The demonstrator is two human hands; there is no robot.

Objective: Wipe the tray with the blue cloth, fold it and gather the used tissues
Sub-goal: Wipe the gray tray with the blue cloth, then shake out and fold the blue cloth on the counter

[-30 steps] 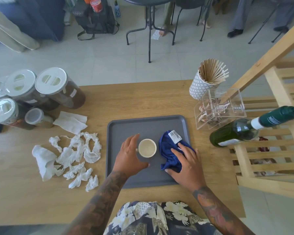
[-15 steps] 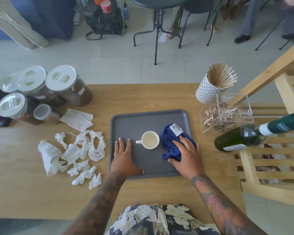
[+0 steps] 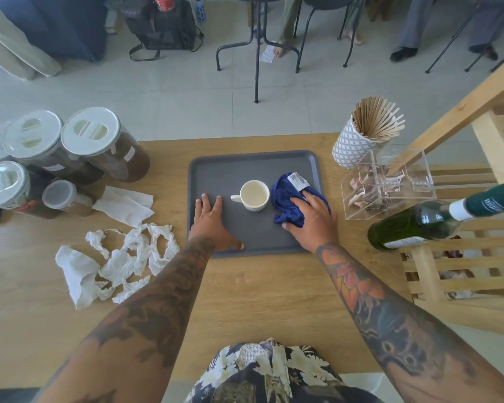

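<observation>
A grey tray [image 3: 245,167] lies on the wooden table in front of me. A white cup [image 3: 255,195] stands in its middle, handle to the left. The bunched blue cloth [image 3: 287,203] with a white label lies on the tray's right side. My right hand [image 3: 313,218] presses flat on the cloth with straight fingers. My left hand [image 3: 211,221] rests flat on the tray's left part, fingers straight, left of the cup. Several crumpled white tissues [image 3: 128,254] lie on the table to the left of the tray.
Lidded jars [image 3: 99,146] stand at the far left, with a flat napkin [image 3: 125,206] before them. At the right are a patterned cup of wooden sticks [image 3: 361,132], a clear box [image 3: 387,184], a green bottle [image 3: 437,216] lying over a wooden rack [image 3: 463,257].
My left hand left the cup and came down flat on the tray's left side. My right hand stayed on the cloth, shifting slightly on the tray's right.
</observation>
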